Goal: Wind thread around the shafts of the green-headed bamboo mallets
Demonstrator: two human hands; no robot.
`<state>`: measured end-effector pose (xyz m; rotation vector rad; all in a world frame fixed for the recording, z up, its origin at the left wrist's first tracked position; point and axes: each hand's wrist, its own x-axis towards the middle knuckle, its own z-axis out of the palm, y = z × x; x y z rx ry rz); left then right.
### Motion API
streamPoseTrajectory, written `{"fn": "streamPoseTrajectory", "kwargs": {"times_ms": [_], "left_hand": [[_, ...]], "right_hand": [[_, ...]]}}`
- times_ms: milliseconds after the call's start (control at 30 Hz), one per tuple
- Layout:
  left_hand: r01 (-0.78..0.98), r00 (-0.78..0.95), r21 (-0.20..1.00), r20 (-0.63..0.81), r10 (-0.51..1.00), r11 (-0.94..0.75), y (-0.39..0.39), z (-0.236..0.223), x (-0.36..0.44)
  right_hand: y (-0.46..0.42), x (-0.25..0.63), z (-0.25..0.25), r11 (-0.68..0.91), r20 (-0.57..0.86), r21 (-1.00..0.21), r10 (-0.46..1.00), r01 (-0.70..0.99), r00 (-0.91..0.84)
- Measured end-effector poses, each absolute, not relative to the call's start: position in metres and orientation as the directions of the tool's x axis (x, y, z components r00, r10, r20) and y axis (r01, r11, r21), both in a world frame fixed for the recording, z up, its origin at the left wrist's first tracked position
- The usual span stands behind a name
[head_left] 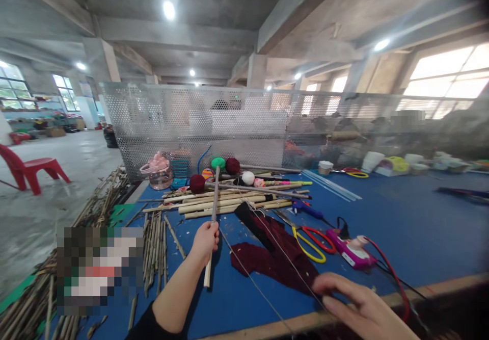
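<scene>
My left hand [205,240] is closed round a long thin wooden stick [213,212] that points away from me, its far end by a green yarn ball [218,163]. My right hand [361,307] is low at the near table edge, fingers curled, pinching a thin strand of yarn [267,233] that runs taut up towards the stick. A second strand [252,284] crosses the blue tabletop below it. Dark red fabric [275,253] lies between my hands.
A blue table [412,223] holds bamboo sticks [229,201], yarn balls [197,183], yellow-and-red scissors [313,240], a pink glue gun [351,251] with red cord and a pink jug [158,169]. A perforated metal screen [237,121] backs it. Loose sticks [95,212] pile at left; a red chair [30,166] stands beyond.
</scene>
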<state>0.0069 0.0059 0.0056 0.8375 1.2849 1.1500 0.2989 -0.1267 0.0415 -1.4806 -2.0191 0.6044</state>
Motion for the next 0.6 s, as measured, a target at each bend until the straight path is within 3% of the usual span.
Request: {"fn": "streamPoseTrajectory", "kwargs": {"times_ms": [67, 200, 233, 333, 433, 600], "left_hand": [[-0.176, -0.089, 0.948, -0.283, 0.955, 0.264, 0.006, 0.004, 0.009], [-0.188, -0.113, 0.945, -0.293, 0.949, 0.269, 0.008, -0.002, 0.012], [-0.190, -0.117, 0.944, -0.294, 0.949, 0.269, 0.008, -0.004, 0.012], [-0.195, -0.116, 0.940, -0.306, 0.945, 0.280, 0.010, -0.008, 0.011], [-0.211, -0.107, 0.932, -0.323, 0.940, 0.296, 0.010, -0.008, 0.011], [-0.230, -0.129, 0.929, -0.325, 0.937, 0.291, 0.007, 0.001, 0.015]], "right_hand": [[-0.088, 0.268, 0.061, 0.300, 0.088, -0.671, 0.940, 0.678, -0.330], [0.020, 0.214, 0.078, 0.392, 0.112, -0.575, 0.907, 0.718, -0.406], [0.048, 0.203, 0.078, 0.362, 0.125, -0.520, 0.928, 0.774, -0.351], [0.117, 0.174, 0.073, 0.074, 0.068, -0.367, 0.996, 0.927, -0.052], [0.159, 0.151, 0.078, -0.039, -0.067, -0.424, 0.998, 0.905, 0.011], [0.201, 0.130, 0.126, 0.043, -0.108, -0.652, 0.983, 0.757, -0.149]]}}
